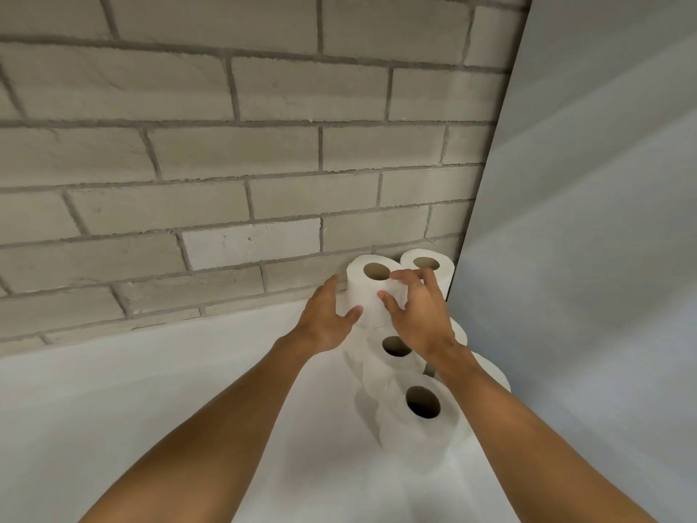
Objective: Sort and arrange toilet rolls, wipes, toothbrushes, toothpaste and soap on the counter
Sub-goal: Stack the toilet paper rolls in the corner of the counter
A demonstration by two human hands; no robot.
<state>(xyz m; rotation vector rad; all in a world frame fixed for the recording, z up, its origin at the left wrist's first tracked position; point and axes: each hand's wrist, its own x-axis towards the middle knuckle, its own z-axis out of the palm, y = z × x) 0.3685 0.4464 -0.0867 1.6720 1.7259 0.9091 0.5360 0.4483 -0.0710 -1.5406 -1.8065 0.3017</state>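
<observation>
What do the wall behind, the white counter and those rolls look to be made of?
Wall: looks like brick or brick-effect tile, painted matt pale grey, rough-faced with recessed mortar lines. Counter: smooth, plain white with a faint sheen, perhaps laminate or solid surface; I cannot tell which. Toilet rolls: soft white tissue paper wound around hollow brownish cores, probably cardboard.

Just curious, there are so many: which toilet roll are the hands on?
The back roll by the brick wall, left of the corner roll. Both hands, left and right, touch it; the others stand free.

white counter (158,402), upright toilet rolls (422,413)
</observation>
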